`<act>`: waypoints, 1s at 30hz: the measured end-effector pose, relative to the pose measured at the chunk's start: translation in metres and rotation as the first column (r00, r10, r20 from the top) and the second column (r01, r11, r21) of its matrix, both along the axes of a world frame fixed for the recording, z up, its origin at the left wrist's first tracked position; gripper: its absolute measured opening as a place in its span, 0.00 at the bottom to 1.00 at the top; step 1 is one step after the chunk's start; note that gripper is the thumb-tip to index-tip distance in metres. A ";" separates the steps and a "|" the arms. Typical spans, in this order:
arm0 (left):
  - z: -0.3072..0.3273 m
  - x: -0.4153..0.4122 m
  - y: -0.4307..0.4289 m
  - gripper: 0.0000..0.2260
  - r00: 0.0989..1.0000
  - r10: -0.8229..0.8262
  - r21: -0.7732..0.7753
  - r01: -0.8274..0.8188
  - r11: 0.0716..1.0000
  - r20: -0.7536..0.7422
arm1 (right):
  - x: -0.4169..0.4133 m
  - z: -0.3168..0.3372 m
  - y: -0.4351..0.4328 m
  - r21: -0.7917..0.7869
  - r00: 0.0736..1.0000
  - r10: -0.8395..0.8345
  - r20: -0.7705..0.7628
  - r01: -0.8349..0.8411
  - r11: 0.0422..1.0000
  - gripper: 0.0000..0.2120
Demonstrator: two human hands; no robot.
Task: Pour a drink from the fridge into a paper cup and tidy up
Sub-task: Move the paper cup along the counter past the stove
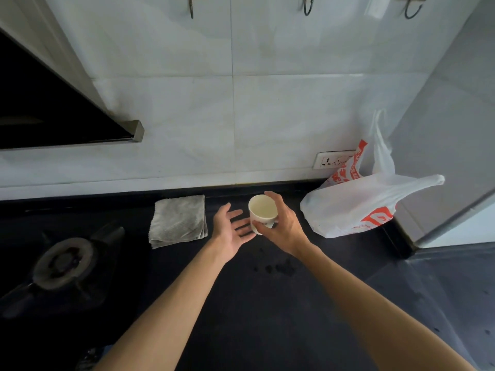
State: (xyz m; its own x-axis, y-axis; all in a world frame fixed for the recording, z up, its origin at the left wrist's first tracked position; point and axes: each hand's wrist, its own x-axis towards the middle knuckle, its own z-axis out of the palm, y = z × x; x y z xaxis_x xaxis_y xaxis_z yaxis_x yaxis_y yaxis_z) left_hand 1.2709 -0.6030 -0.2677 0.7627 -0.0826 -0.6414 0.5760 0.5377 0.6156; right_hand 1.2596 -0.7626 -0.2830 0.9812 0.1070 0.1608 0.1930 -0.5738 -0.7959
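A white paper cup (262, 211) is held a little above the dark countertop (267, 303) near the back wall. My right hand (284, 226) grips it from the right side, thumb at its lower front and fingers curled round its far side. The cup's inside looks pale; I cannot tell whether it holds liquid. My left hand (231, 231) lies palm up just left of the cup, fingers spread and straight, fingertips close to the cup's base. No drink bottle or fridge is in view.
A folded grey cloth (178, 220) lies left of the hands. A gas burner (63, 259) sits at the far left under a range hood (53, 113). A white and red plastic bag (359, 207) stands at the right by a wall socket (334, 159). Dark spots (278, 267) mark the countertop.
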 end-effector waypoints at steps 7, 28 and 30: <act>0.011 -0.019 0.023 0.25 0.997 0.077 -0.110 -0.078 0.991 -0.020 | -0.010 0.019 0.024 0.045 1.000 0.027 0.004 -0.027 0.999 0.35; 0.042 -0.124 0.226 0.26 0.948 0.318 -0.115 -0.315 0.942 0.005 | -0.075 0.036 0.240 0.136 0.953 0.299 -0.049 -0.290 0.947 0.36; 0.045 -0.141 0.250 0.26 0.935 0.354 -0.130 -0.351 0.927 0.002 | -0.087 0.039 0.265 0.142 0.945 0.325 -0.043 -0.316 0.938 0.36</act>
State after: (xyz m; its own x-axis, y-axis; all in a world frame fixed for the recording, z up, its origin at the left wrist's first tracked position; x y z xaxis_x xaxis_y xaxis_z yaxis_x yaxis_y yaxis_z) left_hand 1.1303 -0.3530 -0.2229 0.7726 0.1163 -0.6241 0.3206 0.7770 0.5417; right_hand 1.1724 -0.4978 -0.2444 0.9069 0.4000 0.1322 0.2953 -0.3798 -0.8767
